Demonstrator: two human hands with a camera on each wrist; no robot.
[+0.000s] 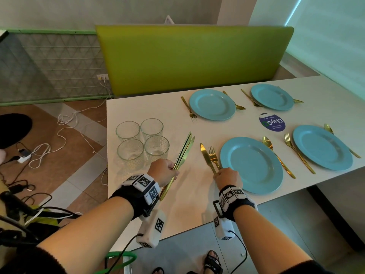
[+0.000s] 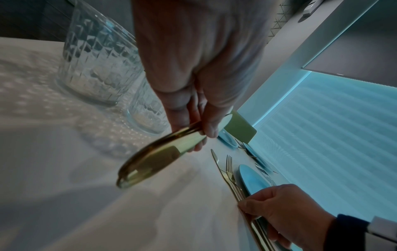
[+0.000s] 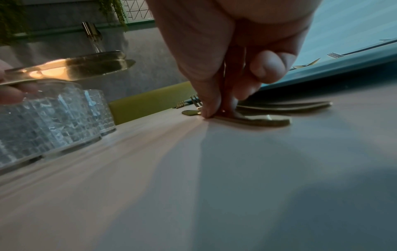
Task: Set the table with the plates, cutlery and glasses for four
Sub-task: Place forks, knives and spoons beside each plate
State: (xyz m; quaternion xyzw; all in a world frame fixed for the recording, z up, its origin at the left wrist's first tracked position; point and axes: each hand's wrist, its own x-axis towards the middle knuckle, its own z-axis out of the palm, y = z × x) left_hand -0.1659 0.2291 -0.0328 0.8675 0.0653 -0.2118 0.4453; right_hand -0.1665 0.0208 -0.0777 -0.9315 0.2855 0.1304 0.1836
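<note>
Several blue plates lie on the white table (image 1: 150, 204), each with gold cutlery beside it. My left hand (image 1: 165, 171) grips a bundle of gold knives (image 1: 184, 149) by the handles, blades pointing away above the table; the handles (image 2: 154, 161) stick out toward the wrist. My right hand (image 1: 227, 177) pinches the handle of a single gold knife (image 1: 205, 155) that lies flat on the table, left of a fork (image 1: 213, 155) and the near-left plate (image 1: 250, 165). In the right wrist view the fingertips (image 3: 214, 101) meet on that knife's handle (image 3: 257, 119).
Several clear patterned glasses (image 1: 142, 143) stand clustered at the table's left, just beyond my left hand. A round purple sticker (image 1: 272, 121) lies between the plates. A green bench back (image 1: 193, 58) lines the far side. Cables (image 1: 65, 133) trail over the floor to the left.
</note>
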